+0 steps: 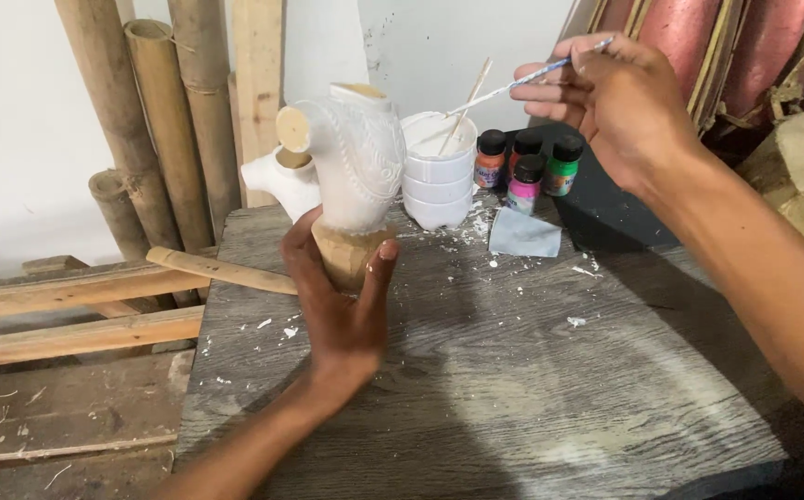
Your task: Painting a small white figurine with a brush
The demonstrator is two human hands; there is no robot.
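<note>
My left hand (337,296) grips the bare wooden base of a carved figure (355,167) whose upper part is coated white. The figure stands upright on a grey wooden board (476,370). My right hand (619,102) is raised at the upper right and pinches a thin paintbrush (513,85). The brush tip reaches toward a white plastic cup of white paint (437,171), where a thin wooden stick (469,100) also stands.
Several small paint bottles (527,167) with black caps stand behind a pale blue scrap (524,233). Another white carved piece (277,181) sits behind the figure. Bamboo poles (166,120) lean on the wall; wooden planks (78,315) lie left. White paint specks dot the board.
</note>
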